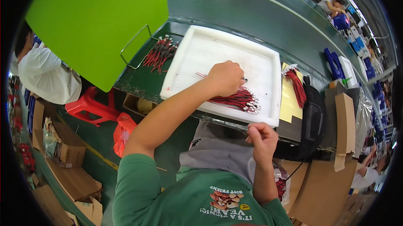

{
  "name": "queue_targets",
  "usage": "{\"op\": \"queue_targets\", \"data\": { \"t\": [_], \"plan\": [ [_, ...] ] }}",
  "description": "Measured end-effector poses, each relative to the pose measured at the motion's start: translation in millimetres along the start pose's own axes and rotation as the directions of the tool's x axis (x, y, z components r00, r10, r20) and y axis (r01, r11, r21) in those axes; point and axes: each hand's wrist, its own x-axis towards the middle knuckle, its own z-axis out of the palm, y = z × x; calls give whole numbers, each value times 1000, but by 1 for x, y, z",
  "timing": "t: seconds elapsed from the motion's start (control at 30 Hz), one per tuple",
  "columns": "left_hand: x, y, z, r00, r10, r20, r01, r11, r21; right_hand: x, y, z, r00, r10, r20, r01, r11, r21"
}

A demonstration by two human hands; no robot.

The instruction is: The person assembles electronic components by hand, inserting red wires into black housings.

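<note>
My left hand is closed over a white foam tray, its fingers curled just above a pile of red and black wires. White connectors cap the pile's right end. A few thin red wire ends show left of this hand; what its fingers hold is hidden, though a small dark bit shows beside them. Close to the tray's near right corner, my right hand is raised with its fingers curled in a pinch. Whatever it holds, if anything, is too small to make out.
Left of the tray lie more wires, beside a wire stand and a green panel. To the right are another wire bundle and a black mesh bag. Cardboard boxes and a red stool stand below bench height.
</note>
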Motion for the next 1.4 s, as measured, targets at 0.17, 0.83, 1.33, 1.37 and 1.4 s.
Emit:
{"op": "queue_targets", "data": {
  "t": [0.17, 0.83, 1.33, 1.37, 1.4],
  "plan": [
    [7, -4, 7, 949, -98, 299, 124, 990, -70, 29, -20, -27, 976, -169, -140, 162, 985, -56],
    [-30, -7, -4, 869, -302, -391, 172, 927, -334, 148, -12, -18, 876, -102, 472, 444, 557, -702],
    [-48, 8, -19, 917, -163, -365, 30, 939, -343, 151, -42, -6, 777, 114, 619, 542, 379, -750],
    [-44, 5, -11, 931, -84, -354, -17, 962, -273, 146, -45, -10, 774, 51, 632, 577, 355, -736],
    [-41, 1, -3, 942, -6, -337, -67, 977, -203, 140, -47, -13, 766, -11, 642, 610, 329, -721]
  ]
}}
